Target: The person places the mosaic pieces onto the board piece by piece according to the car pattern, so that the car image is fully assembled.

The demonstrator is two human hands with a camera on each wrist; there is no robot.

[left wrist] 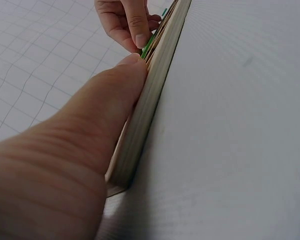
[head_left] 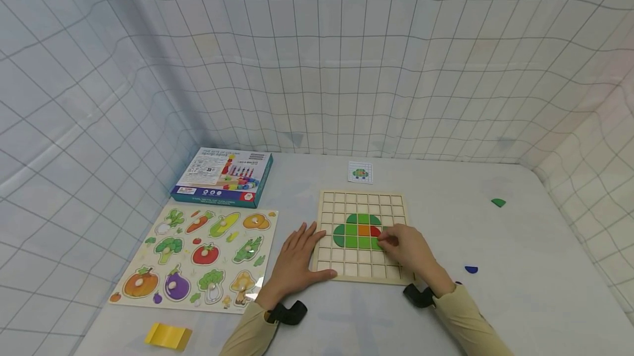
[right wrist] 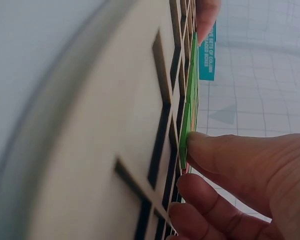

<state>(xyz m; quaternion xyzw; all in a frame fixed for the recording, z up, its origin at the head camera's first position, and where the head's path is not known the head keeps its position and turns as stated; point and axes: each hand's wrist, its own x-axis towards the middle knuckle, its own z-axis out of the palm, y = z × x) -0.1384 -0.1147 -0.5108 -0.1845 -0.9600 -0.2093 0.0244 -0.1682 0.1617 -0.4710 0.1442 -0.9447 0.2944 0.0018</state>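
A pale grey table stands enclosed by white grid-lined sheeting, seemingly fabric, evenly lit.

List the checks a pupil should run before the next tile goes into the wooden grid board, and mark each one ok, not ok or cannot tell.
1. Wooden grid board steadied: ok, left hand rests flat on its left edge.
2. Green tile seated in its cell: cannot tell, right hand fingertips are on it.
3. Pattern card visible: ok, it lies beyond the board.
4. Loose green piece and blue piece in sight: ok, both lie right of the board.
5. Empty cells left: ok.
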